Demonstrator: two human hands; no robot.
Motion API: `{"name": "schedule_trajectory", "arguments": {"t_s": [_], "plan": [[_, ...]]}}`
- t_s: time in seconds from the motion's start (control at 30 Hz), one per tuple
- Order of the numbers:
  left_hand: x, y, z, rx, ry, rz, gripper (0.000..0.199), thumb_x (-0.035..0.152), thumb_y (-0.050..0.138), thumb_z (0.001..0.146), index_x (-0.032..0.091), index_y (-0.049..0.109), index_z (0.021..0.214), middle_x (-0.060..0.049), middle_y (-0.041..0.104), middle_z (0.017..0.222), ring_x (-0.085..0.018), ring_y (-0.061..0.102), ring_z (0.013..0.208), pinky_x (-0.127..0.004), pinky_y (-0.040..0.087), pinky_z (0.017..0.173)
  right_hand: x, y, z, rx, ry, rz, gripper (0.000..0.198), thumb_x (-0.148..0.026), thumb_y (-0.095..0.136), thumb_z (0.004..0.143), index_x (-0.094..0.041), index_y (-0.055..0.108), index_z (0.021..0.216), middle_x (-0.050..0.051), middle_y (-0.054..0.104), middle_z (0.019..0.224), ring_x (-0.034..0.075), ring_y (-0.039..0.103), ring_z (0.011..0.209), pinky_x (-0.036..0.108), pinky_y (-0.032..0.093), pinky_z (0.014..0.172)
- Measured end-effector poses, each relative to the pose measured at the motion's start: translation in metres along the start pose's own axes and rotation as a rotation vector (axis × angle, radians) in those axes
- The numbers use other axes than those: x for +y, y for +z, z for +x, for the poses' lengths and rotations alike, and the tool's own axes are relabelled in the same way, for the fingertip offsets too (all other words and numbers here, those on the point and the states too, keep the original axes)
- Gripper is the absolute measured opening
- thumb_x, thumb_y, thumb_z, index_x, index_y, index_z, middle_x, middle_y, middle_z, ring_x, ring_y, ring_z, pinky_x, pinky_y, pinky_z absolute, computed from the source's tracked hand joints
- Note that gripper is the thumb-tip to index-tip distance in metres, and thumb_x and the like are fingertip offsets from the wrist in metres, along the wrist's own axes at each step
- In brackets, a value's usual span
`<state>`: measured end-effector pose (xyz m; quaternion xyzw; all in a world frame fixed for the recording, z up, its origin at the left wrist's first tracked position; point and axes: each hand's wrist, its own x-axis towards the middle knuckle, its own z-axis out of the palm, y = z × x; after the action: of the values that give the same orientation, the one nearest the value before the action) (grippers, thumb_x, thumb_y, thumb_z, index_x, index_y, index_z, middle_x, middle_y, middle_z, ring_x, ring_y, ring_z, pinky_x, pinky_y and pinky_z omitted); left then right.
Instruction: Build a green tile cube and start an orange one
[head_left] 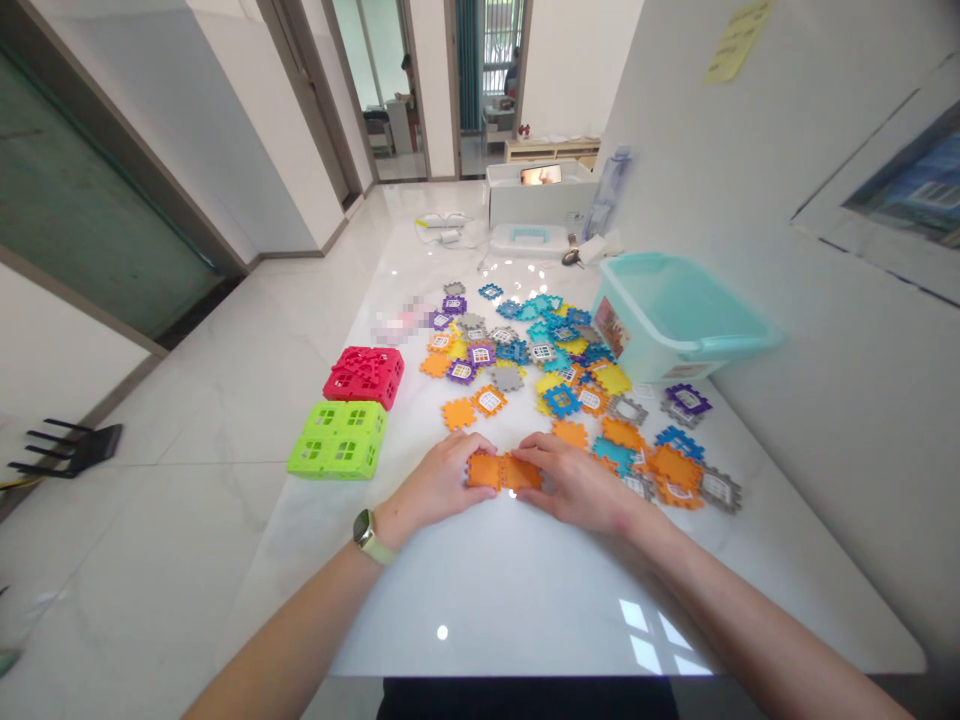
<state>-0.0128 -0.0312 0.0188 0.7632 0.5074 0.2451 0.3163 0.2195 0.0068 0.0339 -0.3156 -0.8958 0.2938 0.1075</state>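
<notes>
Two orange toothed building tiles meet edge to edge low over the near middle of the white table. My left hand is closed on the left orange tile, thumb in front and fingers behind. Around the right orange tile curl the fingers of my right hand. Whether the teeth of the two tiles are fully interlocked I cannot tell. Just beyond my hands lie a plain orange tile and an orange window tile.
Left of my hands stand a green block of joined tiles and a red one. Loose tiles in several colours spread across the table's middle and right. A turquoise bin stands by the wall. Behind are a white case and cables.
</notes>
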Motion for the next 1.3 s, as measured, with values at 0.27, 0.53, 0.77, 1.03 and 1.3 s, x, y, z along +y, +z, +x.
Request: {"name": "schedule_trajectory", "arguments": {"t_s": [0.27, 0.53, 0.77, 1.03, 1.3], "plan": [[0.002, 0.004, 0.003, 0.018, -0.027, -0.035, 0.041, 0.021, 0.080, 0.070, 0.023, 0.058, 0.105, -0.002, 0.066, 0.107, -0.021, 0.061, 0.103, -0.035, 0.047, 0.093, -0.002, 0.006, 0.004, -0.010, 0.030, 0.025, 0.035, -0.031, 0.063, 0.087, -0.017, 0.064, 0.120, 0.011, 0.060, 0.109, 0.023, 0.060, 0.096, 0.036, 0.051, 0.087], [0.006, -0.007, 0.001, 0.008, 0.072, 0.177, 0.035, 0.035, 0.079, 0.068, 0.021, 0.058, 0.093, -0.003, 0.065, 0.097, -0.023, 0.060, 0.092, -0.034, 0.045, 0.082, 0.008, -0.017, -0.003, 0.165, 0.055, -0.054, 0.033, -0.036, 0.062, 0.088, -0.018, 0.063, 0.116, 0.012, 0.060, 0.116, 0.023, 0.059, 0.104, 0.037, 0.048, 0.093], [0.002, -0.016, -0.004, 0.021, -0.063, 0.204, 0.027, 0.042, 0.061, 0.082, 0.021, 0.049, 0.071, 0.004, 0.054, 0.065, -0.014, 0.051, 0.059, -0.027, 0.039, 0.058, 0.036, -0.045, -0.021, 0.137, 0.277, -0.262, 0.029, -0.041, 0.067, 0.080, -0.020, 0.066, 0.101, 0.009, 0.067, 0.099, 0.028, 0.060, 0.095, 0.041, 0.047, 0.085], [0.006, -0.014, -0.003, -0.012, 0.092, 0.186, 0.055, 0.040, 0.077, 0.069, 0.023, 0.055, 0.117, -0.006, 0.059, 0.121, -0.025, 0.059, 0.107, -0.037, 0.047, 0.095, 0.012, -0.014, -0.006, 0.053, 0.113, -0.175, 0.024, -0.027, 0.065, 0.083, -0.018, 0.065, 0.105, 0.012, 0.062, 0.116, 0.028, 0.057, 0.108, 0.042, 0.045, 0.094], [0.009, -0.015, -0.006, -0.088, 0.123, 0.196, 0.060, 0.013, 0.063, 0.070, 0.023, 0.049, 0.128, -0.007, 0.057, 0.130, -0.028, 0.051, 0.122, -0.043, 0.038, 0.106, 0.018, -0.012, -0.003, 0.135, 0.131, -0.125, 0.035, -0.027, 0.036, 0.100, -0.016, 0.054, 0.127, 0.013, 0.068, 0.112, 0.024, 0.065, 0.101, 0.039, 0.049, 0.089]]}}
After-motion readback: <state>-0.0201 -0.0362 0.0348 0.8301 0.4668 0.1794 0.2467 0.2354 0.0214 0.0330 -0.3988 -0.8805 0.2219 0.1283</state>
